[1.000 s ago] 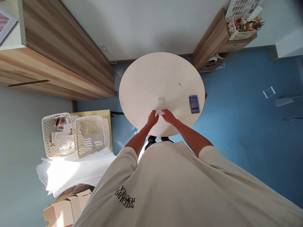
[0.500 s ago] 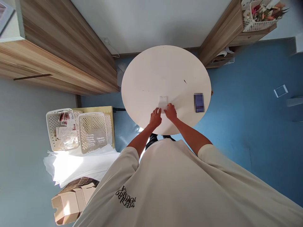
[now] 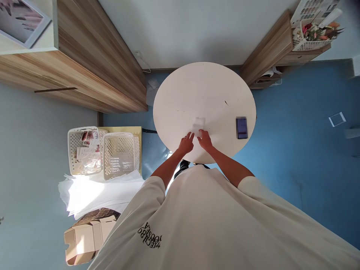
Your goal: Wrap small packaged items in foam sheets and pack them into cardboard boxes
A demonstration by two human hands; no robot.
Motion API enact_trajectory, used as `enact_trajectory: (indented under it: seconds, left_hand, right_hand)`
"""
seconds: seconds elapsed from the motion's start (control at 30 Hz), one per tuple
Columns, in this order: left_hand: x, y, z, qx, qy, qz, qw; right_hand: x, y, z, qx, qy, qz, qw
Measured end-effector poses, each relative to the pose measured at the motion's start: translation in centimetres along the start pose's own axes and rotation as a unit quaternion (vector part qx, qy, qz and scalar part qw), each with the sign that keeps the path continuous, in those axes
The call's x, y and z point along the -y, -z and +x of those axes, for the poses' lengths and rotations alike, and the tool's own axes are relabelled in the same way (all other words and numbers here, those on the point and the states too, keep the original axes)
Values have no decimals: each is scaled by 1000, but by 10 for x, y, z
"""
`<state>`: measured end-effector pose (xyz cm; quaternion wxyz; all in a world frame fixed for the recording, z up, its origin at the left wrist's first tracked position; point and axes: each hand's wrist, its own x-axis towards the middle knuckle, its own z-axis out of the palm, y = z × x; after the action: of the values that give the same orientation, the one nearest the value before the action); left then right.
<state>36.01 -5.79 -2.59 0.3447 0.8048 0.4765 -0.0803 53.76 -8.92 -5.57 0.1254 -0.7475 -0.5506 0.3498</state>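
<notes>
Left grip [image 3: 186,143] and right grip [image 3: 205,140]: fingers apart on both, nothing clamped that I can see. Left thumb is mostly lost behind the hand, so how wide that grip stands I can't tell.

Going down by size. Round white counter [image 3: 174,90] carries everything; both hands are over its near edge, close to the body. Left forearm [image 3: 168,165] comes in from near-left, right forearm [image 3: 229,163] from near-right, so they converge into a V, elbows out wide, short sleeves well clear of the work. Dark device [image 3: 242,128], pixelated, sits near the counter's right edge, well apart from either hand.

Clear piece [image 3: 199,122] is the one that matters: small, pale, see-through, looks flat on the counter. Lies just beyond the hands, between them in line but shifted toward the right one. From the left grip it's forward and right; from the right grip, forward and slightly left. Long axis seems to run away from the body, far end leaning a bit right. My read: near end is the reachable one, and the right hand is nearer.

Pose detail: both backs of hand up, fingers pointing forward and inward. Right index reaches toward the near end, thumb spread off it. Left fingertips sit just beside the near-left corner. Contact on either side: too small to call.
</notes>
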Motion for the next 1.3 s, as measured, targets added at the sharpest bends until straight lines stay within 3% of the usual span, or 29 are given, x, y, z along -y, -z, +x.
enact_trajectory:
  seconds: [0.2,0.3,0.4,0.53,0.87,1.13,1.3]
  left_hand:
    - [61,12,-28,-61,103,20,993]
    - [91,17,-42,-38,111,37,992]
    - [106,19,-49,5,105,50,993]
    - [111,19,-51,44,93,67,992]
    - [113,17,-51,58,67,92,992]
    - [110,25,-49,77,61,95,991]
    - [108,27,-48,67,57,95,992]
  right_hand:
    - [39,-21,21,22,29,4,999]
    - [62,-34,37,33,36,1,999]
    - [80,-44,53,25,55,2,998]
    - [98,-54,71,4,81,18,997]
    - [139,-73,102,19,86,-14,996]
    - [140,-60,98,49,92,-56,993]
    - [120,-49,70,61,90,-64,992]
